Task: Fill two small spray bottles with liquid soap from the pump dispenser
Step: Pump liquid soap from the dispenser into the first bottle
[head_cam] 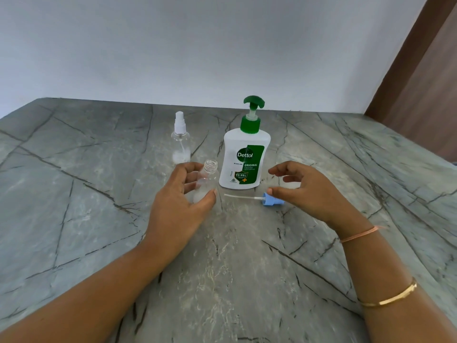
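Note:
My left hand (181,194) grips an uncapped clear spray bottle (206,180) that stands on the counter with a little white liquid at its bottom. Its blue spray cap (270,199) lies on its side to the right, dip tube pointing left. My right hand (306,188) hovers just above that cap with relaxed, slightly curved fingers and holds nothing. The white and green pump dispenser (244,154) stands upright just behind and between my hands. A second clear spray bottle (181,143) with a white cap on stands to the dispenser's left.
Everything sits on a grey veined stone counter (99,194) that runs to a pale wall at the back. A brown wooden door or frame (425,82) rises at the far right. Bangles circle my right wrist.

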The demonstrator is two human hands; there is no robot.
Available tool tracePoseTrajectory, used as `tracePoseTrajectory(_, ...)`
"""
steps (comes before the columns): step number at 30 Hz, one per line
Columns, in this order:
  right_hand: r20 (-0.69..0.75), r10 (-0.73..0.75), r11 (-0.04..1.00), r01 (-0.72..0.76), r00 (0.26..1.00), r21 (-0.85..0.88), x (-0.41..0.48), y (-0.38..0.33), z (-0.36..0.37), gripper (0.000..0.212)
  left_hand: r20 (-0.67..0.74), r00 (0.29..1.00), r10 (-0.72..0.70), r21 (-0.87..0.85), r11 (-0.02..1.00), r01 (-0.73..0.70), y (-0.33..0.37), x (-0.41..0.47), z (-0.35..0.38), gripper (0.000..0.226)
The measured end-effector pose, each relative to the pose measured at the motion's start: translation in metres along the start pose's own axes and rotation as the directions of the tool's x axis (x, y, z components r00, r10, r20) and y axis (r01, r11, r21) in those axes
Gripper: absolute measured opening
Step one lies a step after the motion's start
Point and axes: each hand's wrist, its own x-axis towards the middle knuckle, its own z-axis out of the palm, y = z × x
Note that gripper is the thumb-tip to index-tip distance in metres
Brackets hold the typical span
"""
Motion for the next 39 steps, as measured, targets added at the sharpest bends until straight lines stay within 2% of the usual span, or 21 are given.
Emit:
tracePoseTrajectory(5,-0.275,-0.099,0.986,0.132,0.956,0.104,0.003,-0.023,-0.002,0.019,-0.045,0.999,0.007,-0.004,1.0,-0.007,0.01,0.012,0.001,0.038)
tracePoseTrajectory(10,-0.489,-0.205,0.947,0.298,0.848,0.119,0.012,-0.048,-0.008,0.023,-0.098,0.995,0.03,-0.059,0.998,-0.036,0.02,0.031,0.002,0.039)
tracePoseTrajectory(13,-0.534,-0.28,0.923,0.376,0.798,0.079,0.022,-0.063,-0.012,0.029,-0.105,0.994,0.028,-0.091,0.995,-0.038,0.03,0.044,0.004,0.037)
tracePoseTrajectory(16,-0.479,-0.354,0.912,0.409,0.803,0.013,0.035,-0.075,-0.018,0.033,-0.118,0.993,0.012,-0.125,0.992,-0.026,0.038,0.054,0.008,0.034)
tracePoseTrajectory(18,-0.395,-0.386,0.911,0.413,0.833,-0.021,0.044,-0.08,-0.025,0.036,-0.127,0.992,0.006,-0.138,0.99,-0.024,0.039,0.057,0.01,0.03)
tracePoseTrajectory(21,-0.231,-0.385,0.92,0.392,0.893,-0.019,0.058,-0.084,-0.034,0.04,-0.125,0.992,0.022,-0.121,0.992,-0.037,0.039,0.059,0.013,0.03)
tracePoseTrajectory(24,-0.133,-0.376,0.925,0.38,0.917,0.009,0.064,-0.081,-0.035,0.042,-0.132,0.991,0.014,-0.12,0.992,-0.03,0.037,0.062,0.012,0.029)
tracePoseTrajectory(28,-0.104,-0.378,0.919,0.386,0.92,0.081,0.067,-0.079,-0.032,0.038,-0.07,0.997,-0.021,-0.162,0.987,0.009,0.026,0.066,0.016,0.019)
tracePoseTrajectory(35,-0.041,-0.368,0.93,0.367,0.929,-0.032,0.067,-0.077,-0.038,0.04,0.118,0.993,-0.015,-0.258,0.965,0.045,0.017,0.074,0.034,0.021)
tracePoseTrajectory(39,-0.009,-0.368,0.93,0.368,0.93,-0.006,0.064,-0.078,-0.04,0.04,0.1,0.995,0.014,-0.289,0.957,0.016,0.017,0.073,0.037,0.021)
